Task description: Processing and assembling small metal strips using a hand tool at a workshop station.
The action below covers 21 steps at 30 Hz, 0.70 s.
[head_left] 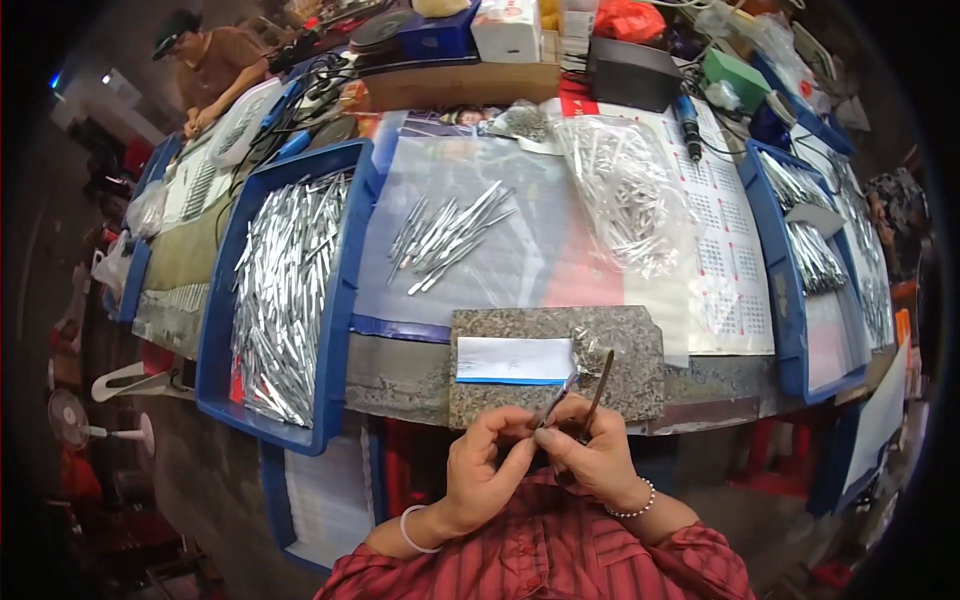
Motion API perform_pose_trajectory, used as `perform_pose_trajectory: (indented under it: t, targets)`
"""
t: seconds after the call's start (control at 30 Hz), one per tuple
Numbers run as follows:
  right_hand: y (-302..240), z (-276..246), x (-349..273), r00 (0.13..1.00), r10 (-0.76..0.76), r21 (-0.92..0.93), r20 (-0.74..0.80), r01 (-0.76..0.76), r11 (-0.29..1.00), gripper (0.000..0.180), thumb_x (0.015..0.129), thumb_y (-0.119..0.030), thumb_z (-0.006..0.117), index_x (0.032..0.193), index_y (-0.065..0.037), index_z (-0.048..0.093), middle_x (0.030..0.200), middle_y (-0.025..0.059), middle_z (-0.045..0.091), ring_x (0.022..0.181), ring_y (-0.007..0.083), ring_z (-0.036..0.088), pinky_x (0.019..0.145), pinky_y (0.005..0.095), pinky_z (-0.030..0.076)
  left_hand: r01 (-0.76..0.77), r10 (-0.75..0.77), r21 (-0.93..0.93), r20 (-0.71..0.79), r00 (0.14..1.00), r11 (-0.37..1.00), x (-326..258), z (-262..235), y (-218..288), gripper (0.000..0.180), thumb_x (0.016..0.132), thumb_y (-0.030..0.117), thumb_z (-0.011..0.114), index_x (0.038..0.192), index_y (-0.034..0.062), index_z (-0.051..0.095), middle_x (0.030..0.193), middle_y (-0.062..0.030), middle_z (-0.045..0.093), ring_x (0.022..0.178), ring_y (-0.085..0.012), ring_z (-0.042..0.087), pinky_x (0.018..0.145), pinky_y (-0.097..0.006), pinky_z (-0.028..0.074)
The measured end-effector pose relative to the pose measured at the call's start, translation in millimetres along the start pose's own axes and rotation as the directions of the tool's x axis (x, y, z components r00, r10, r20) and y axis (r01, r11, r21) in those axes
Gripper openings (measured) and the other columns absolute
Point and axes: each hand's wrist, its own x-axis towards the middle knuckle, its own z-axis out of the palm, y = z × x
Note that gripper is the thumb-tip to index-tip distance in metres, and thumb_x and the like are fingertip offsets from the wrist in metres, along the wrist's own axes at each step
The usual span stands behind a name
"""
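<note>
My left hand (482, 462) is closed, thumb and fingers pinching a slim silver metal piece (558, 396). Fingertips of my right hand (598, 458) meet the same piece from the other side. A thin dark rod-like tool (602, 380) sticks up from the right hand's grip; its exact kind is not clear. Both hands are over the front edge of a speckled stone slab (500, 322). On that slab lie a white sheet or pad (513, 357) with a blue edge and a small heap of tiny metal parts (594, 347).
A blue tray (210, 375) of slim silver metal pieces stands left. More such pieces (455, 235) lie loose mid-table. A clear plastic bag (635, 190) of metal pieces is behind the slab. Another blue tray (795, 360) stands right. A person (215, 65) sits far left.
</note>
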Motion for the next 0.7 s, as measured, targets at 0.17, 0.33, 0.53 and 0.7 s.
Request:
perform_pose_trajectory:
  t: [0.17,0.33,0.53,0.7]
  targets:
    - [-12.5,-8.8,-9.2,0.999,-0.013,-0.125,0.035,0.018,0.992,0.008,0.087,-0.005,0.063,0.093,-0.002,0.059,0.082,-0.0002,0.058,0.065,0.0050,0.052,0.057,0.0217,0.043,-0.168,0.128,0.232,0.177,0.976,0.958,9.5,-9.0,14.1,0.034,0.086,-0.005,0.060,0.119,-0.0035,0.055,0.101,-0.0073,0.057,0.090,-0.0116,0.058,0.077,-0.023,0.049]
    - [-29.2,-21.0,-18.8,0.934,0.156,-0.499,0.322,0.027,0.866,0.014,0.087,-0.011,0.064,0.097,-0.002,0.060,0.076,0.0040,0.062,0.070,0.0086,0.056,0.065,0.0262,0.047,0.040,-0.019,-0.052,0.355,0.935,0.998,21.8,-18.9,25.0,0.024,0.092,0.002,0.058,0.115,-0.0037,0.061,0.102,-0.0096,0.060,0.086,-0.0135,0.061,0.076,-0.025,0.049]
    - [-65.7,-50.5,-8.3,0.979,-0.123,-0.681,0.163,0.202,0.704,0.014,0.087,-0.011,0.067,0.096,0.000,0.066,0.083,0.0100,0.069,0.076,0.0135,0.066,0.069,0.0280,0.052,0.079,0.079,-0.382,0.382,0.921,0.921,17.0,-20.3,14.7,0.013,0.092,0.000,0.058,0.104,-0.0033,0.063,0.102,-0.0105,0.059,0.085,-0.0139,0.061,0.076,-0.024,0.050]
    - [-107.6,-90.2,71.6,0.879,-0.476,-0.923,0.000,0.183,0.338,0.012,0.084,-0.009,0.065,0.091,0.001,0.065,0.075,0.0143,0.066,0.064,0.0245,0.064,0.061,0.0327,0.048,0.074,0.039,-0.353,0.303,0.952,0.933,6.4,-24.8,16.4,0.013,0.092,-0.002,0.056,0.104,-0.0043,0.062,0.101,-0.0114,0.059,0.085,-0.0149,0.061,0.076,-0.026,0.054]
